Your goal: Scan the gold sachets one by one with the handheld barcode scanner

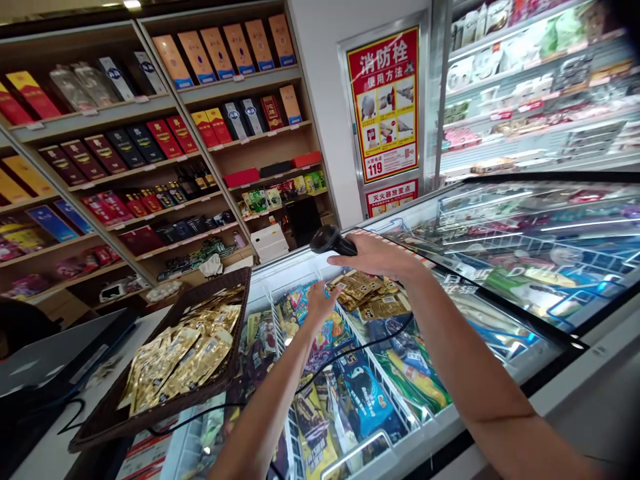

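My right hand (377,255) is closed around a black handheld barcode scanner (334,241), held above the freezer with its head toward the left. A black cable (357,348) runs across the freezer. Lower and to the left, my left hand (320,305) reaches over the frozen goods, its fingers closed at the edge of a gold foil packet (342,288) with a pale label; the fingertips are partly hidden. Beside it, more gold packets (385,300) lie in a pile. On the left, a brown woven basket (243,300) holds many similar gold packets (193,347).
Below my arms is a chest freezer with white wire dividers (395,397) and colourful ice-cream wrappers (367,390). Its glass lid (530,253) covers the right side. Shelves of boxed bottles (230,50) stand behind, and a red poster (385,107) hangs on the wall.
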`<state>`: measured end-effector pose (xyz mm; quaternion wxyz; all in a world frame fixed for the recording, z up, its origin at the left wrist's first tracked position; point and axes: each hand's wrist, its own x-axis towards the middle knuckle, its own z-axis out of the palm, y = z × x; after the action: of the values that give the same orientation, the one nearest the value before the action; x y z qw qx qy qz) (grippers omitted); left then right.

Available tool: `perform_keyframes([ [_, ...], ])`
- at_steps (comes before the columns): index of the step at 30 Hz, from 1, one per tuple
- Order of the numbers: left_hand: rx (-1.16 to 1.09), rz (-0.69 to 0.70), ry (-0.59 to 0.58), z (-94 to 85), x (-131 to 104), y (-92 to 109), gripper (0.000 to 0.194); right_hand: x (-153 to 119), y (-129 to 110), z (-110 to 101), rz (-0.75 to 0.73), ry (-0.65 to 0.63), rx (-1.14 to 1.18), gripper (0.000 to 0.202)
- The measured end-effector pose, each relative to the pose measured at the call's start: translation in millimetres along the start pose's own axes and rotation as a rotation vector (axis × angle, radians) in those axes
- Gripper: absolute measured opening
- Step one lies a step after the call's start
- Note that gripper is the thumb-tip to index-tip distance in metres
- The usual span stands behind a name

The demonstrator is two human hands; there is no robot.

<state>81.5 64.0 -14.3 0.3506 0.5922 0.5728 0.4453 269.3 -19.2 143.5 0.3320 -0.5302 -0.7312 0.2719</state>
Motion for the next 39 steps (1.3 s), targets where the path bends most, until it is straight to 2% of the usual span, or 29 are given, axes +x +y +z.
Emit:
perform_keyframes([
  [2,0.053,0.031,-0.033,21.0,13.5,-0.5,0.055,-1.6,-4.1,0.3,-0.006,-0.008,-0.025,0.041],
  [4,0.072,0.031,-0.054,33.9,26.3,-0.8,0.052,-2.6,-7.6,0.4,-0.015,-0.014,-0.033,0.039],
  [6,0.071,0.009,-0.052,38.6,35.4,-3.0,0.046,-3.2,-10.0,0.3,-0.017,-0.019,-0.031,0.038],
  [8,0.047,-0.021,-0.023,35.0,39.4,-7.6,0.044,-3.7,-11.6,0.1,-0.017,-0.024,-0.024,0.039],
  [11,-0.055,-0.088,0.028,15.0,36.2,-17.0,0.035,-4.2,-13.0,0.6,-0.01,-0.03,-0.023,0.038],
  [16,-0.39,-0.245,0.048,-44.2,16.2,-26.7,0.009,-1.5,-11.1,8.0,-0.017,-0.047,-0.002,0.039],
  [19,-0.611,-0.263,0.144,-79.4,5.2,-24.4,0.021,0.6,-8.6,17.3,-0.039,-0.094,0.064,0.043],
  [22,-0.795,-0.236,0.238,-102.4,-1.1,-18.2,0.025,1.5,-8.0,28.5,-0.054,-0.178,0.139,0.047],
  [25,-0.923,-0.206,0.292,-112.5,-4.2,-11.9,0.024,2.6,-8.9,39.6,-0.075,-0.259,0.184,0.049],
  [30,-1.034,-0.174,0.337,-116.7,-5.8,-7.6,0.024,4.3,-11.6,51.4,-0.104,-0.363,0.24,0.052],
  [39,-1.086,-0.203,0.369,-119.2,-3.8,-8.6,0.029,6.1,-11.2,55.0,-0.101,-0.415,0.251,0.056],
])
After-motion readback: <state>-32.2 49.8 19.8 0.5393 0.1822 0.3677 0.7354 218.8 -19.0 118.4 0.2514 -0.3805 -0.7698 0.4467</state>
